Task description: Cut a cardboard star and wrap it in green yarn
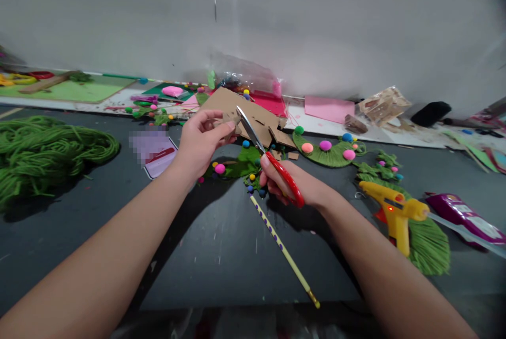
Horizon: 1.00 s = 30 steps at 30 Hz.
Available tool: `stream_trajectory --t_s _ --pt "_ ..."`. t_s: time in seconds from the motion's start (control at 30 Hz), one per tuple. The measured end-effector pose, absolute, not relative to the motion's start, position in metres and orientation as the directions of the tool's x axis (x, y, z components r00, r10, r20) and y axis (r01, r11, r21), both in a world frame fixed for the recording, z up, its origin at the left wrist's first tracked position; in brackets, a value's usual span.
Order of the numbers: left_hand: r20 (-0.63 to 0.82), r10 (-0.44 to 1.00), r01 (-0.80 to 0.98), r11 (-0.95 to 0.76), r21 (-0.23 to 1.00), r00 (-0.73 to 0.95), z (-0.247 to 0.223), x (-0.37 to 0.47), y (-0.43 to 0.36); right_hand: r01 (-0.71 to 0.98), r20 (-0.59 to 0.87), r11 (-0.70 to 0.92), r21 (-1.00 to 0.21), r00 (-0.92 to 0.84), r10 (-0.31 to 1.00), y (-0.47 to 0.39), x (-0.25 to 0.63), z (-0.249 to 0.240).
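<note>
Left fingers (225, 129) pinching cardboard scrap (229, 117); right fingers (268, 166) gripping red-handled scissors (285, 175); dark tabletop (221, 260), grey wall (138, 22) behind.

The left hand (197, 141) partly hides its small brown scrap (230, 117); the left edge cuts off the green yarn (51, 149); the lilac item's (166, 141) left part is pixelated.

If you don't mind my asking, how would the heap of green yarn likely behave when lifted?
The green yarn would probably sag and flop, since it lies in loose, overlapping strands. It may be fairly light for its bulk, with gaps showing between strands. Some loops might trail across the dark table, as they lie loosely along its edge.
</note>
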State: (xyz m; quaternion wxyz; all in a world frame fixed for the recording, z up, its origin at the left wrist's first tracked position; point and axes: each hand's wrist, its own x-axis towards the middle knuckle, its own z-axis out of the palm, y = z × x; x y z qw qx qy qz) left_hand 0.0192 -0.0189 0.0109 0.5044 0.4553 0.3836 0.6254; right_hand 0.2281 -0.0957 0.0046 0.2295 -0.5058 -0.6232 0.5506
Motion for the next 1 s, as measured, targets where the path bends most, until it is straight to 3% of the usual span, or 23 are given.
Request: stream_trajectory --t_s 1.0 --pt "0.126 0.992 -0.3 -0.129 0.945 -0.031 0.0108 0.0197 -0.0203 0.396 -0.277 -0.12 -0.911 -0.369 0.887 -0.0951 0.2267 0.005"
